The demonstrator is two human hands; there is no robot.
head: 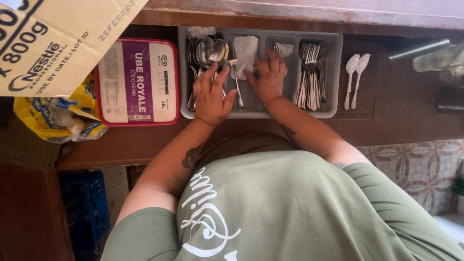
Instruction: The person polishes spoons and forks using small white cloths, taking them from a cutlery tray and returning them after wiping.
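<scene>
Both your hands rest in the grey cutlery tray (333, 72), left hand (210, 96) fingers spread over sorted spoons (208, 50), right hand (268, 77) loosely curled, forks (309, 72) already grouped.

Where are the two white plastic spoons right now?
In the head view, the two white plastic spoons lie side by side on the brown mat, just right of the grey cutlery tray.

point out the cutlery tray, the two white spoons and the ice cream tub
cutlery tray (333, 72): head view, on its grey right rim
white spoons (355, 79): head view, on the handle of the left one
ice cream tub (137, 79): head view, on the middle of its lid
</scene>
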